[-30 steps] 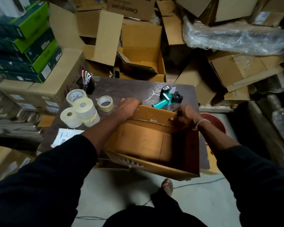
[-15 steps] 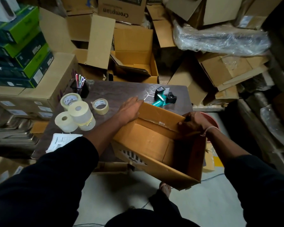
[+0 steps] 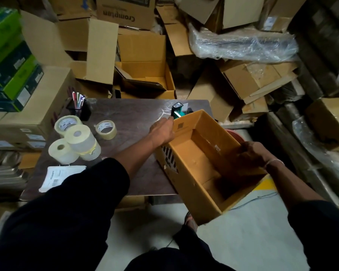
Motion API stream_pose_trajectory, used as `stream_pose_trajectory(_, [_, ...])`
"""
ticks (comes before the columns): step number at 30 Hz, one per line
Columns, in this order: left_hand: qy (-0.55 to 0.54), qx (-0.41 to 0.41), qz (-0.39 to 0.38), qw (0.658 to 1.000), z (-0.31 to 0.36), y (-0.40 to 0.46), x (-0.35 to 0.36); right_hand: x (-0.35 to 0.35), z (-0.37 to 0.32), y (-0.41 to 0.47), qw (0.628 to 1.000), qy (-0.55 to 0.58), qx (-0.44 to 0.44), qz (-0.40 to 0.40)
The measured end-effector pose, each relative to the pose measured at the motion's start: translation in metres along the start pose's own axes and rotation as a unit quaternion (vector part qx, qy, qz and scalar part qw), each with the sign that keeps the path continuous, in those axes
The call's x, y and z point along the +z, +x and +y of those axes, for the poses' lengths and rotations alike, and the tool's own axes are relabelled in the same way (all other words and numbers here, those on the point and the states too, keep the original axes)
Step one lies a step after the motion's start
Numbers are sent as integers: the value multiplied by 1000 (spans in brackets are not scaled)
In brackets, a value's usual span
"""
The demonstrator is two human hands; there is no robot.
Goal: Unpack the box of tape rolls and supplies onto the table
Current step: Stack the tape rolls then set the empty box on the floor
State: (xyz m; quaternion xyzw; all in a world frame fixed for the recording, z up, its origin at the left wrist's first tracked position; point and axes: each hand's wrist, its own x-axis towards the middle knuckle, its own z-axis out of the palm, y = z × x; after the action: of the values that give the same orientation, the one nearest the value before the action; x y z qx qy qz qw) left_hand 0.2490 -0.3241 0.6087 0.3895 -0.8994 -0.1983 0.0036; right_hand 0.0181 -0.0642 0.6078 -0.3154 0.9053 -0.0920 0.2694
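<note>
**Empty box comes off the desk**

Tape rolls (image 3: pixel 76 141) sit left of centre on the desk (image 3: pixel 133 114). Our left hand (image 3: pixel 161 132) grips the box (image 3: pixel 194 169) wall at centre; our right hand (image 3: pixel 250 155) clasps its right rim. It looks empty, light and flexible, so we hold opposite walls.

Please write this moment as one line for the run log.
box: looks empty, tilted at table edge | left hand: holds box wall | right hand: grips opposite wall | tape rolls: on table

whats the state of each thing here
open brown cardboard box: empty, tilted, half off the table
left hand: grips box's far corner
right hand: grips box's right wall
dark wooden table: holds unpacked supplies
cream tape rolls: clustered on table
</note>
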Motion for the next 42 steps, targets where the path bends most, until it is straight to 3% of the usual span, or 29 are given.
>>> stream_pose_trajectory(8, [-91,-10,-6,996,26,1,25,19,0,5,995,72,66,13])
stream_pose_trajectory(13, [-88,-29,17,996,42,7,36,16,-20,11,995,90,50,-4])
stream_pose_trajectory(17, [-72,-43,23,996,41,10,40,19,-5,56,996,84,32,3])
stream_pose_trajectory(23, [-101,-23,23,994,21,10,37,-9,-59,50,998,16,19,66])
stream_pose_trajectory(28, [-127,-12,45,991,2,-4,29,-12,-109,61,984,-4,-88,153])
stream_pose_trajectory(34, [-144,-36,63,987,-59,-7,13,19,-200,58,951,-15,-281,130])
stream_pose_trajectory(38, [-146,-53,39,987,-115,-4,-1,50,-254,65,931,9,-339,136])
stream_pose_trajectory(42, [-128,-32,14,991,-172,8,-12,84,-301,80,934,34,-340,108])
